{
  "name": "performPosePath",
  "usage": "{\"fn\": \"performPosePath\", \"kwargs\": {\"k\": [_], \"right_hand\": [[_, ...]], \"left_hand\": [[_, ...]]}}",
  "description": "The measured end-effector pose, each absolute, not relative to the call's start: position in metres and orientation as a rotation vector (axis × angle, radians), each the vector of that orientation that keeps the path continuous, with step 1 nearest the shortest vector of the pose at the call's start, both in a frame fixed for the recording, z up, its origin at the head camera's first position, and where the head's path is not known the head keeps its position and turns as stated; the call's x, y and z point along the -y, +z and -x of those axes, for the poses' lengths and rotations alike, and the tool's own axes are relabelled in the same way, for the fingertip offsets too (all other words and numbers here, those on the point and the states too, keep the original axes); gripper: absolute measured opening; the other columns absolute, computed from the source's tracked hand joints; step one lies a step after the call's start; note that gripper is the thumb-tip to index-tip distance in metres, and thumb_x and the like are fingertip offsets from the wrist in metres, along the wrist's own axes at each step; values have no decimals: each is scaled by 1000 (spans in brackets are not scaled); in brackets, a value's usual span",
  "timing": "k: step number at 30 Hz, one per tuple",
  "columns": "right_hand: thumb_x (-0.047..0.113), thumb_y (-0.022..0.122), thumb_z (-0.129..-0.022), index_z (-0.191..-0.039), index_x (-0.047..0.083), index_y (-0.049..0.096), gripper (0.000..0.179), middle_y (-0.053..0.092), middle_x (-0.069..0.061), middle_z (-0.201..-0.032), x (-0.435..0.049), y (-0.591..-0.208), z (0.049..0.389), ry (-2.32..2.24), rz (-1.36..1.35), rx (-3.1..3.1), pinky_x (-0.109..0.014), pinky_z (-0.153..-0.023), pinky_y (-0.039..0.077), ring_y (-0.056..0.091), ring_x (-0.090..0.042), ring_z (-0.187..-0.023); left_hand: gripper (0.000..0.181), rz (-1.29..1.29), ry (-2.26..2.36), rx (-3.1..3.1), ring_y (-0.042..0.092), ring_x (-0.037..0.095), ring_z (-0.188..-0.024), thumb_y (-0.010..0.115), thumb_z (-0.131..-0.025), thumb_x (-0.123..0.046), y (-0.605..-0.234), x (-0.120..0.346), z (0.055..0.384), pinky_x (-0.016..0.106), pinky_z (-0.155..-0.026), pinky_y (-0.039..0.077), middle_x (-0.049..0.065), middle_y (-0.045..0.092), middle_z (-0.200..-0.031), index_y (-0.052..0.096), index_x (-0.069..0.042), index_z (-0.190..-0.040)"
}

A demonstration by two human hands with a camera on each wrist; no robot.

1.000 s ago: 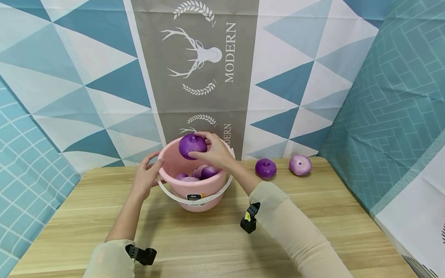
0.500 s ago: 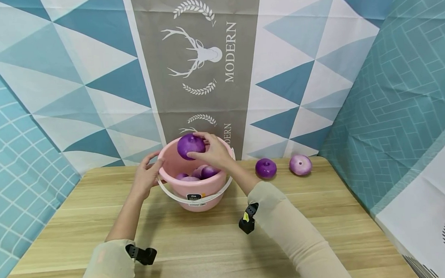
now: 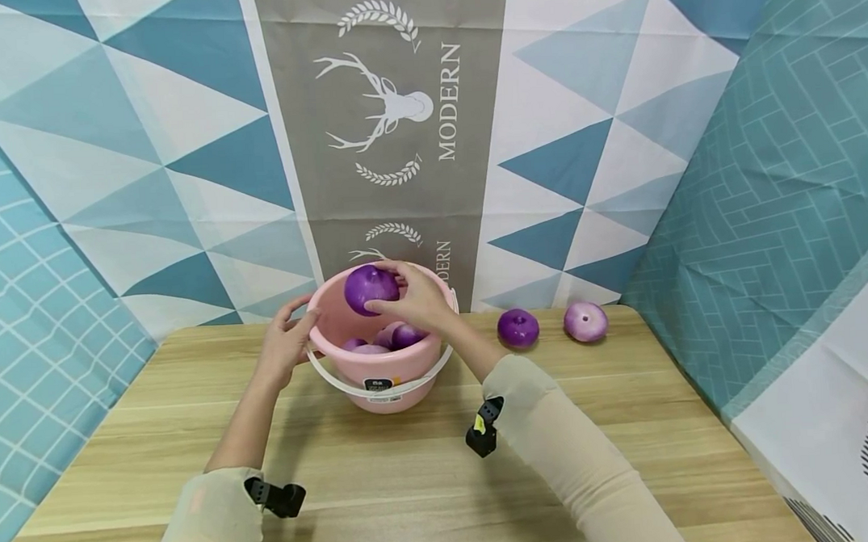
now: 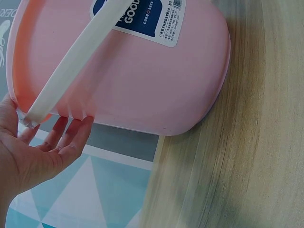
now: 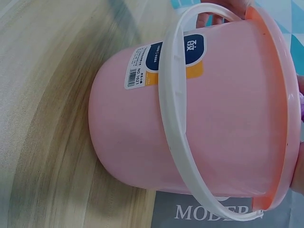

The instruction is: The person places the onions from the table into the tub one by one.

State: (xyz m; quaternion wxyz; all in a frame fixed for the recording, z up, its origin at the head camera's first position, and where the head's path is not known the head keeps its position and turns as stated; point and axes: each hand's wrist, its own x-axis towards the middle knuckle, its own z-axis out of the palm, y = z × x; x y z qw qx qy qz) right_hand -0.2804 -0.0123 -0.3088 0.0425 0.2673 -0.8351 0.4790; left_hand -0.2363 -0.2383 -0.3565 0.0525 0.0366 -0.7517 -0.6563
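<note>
A pink bucket with a white handle stands upright at the back of the table. Inside it lie several purple onions. My right hand grips another purple onion over the bucket's mouth, its thumb at the near side and fingers around the far side. With my left hand I hold the left of the rim; in the left wrist view its fingers lie against the outer wall by the handle's hinge. The right wrist view shows mostly the bucket's labelled side, and the held onion is almost wholly hidden there.
Two more onions rest on the wooden table right of the bucket: a dark purple onion and a paler onion. A patterned cloth backdrop rises just behind the table's back edge.
My right hand has shifted slightly left with the onion, and the onion now sits a touch lower over the bucket. The left hand and the bucket stay put.
</note>
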Motion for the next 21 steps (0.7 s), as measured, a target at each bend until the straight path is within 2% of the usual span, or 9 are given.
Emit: {"fn": "performPosePath", "kwargs": {"k": [6,13,21], "right_hand": [[26,79,-75,-132,15,51,64,52,-3,-134,13,-310,281,1396,-891,2536,-35,-104,46,53,-22,-118],[23,80,-74,-128,11,53,61,56,-3,-129,15,-312,282,1333,-1021,2519,-25,-99,47,55,-17,-114],[26,78,-76,-128,12,51,61,55,-3,-127,14,-312,280,1278,-1018,2587,-28,-99,47,54,-18,-114]], "left_hand": [[58,-112,-2005,2271,62,4,-69,52,-94,-37,-356,237,236,30,-64,61,23,45,-125,32,-13,-144],[59,-106,-2003,2267,62,4,-70,52,-94,-37,-357,238,235,28,-62,60,27,43,-127,32,-12,-144],[58,-105,-2008,2266,63,6,-72,52,-95,-35,-356,236,234,28,-63,60,27,43,-129,32,-12,-144]]}}
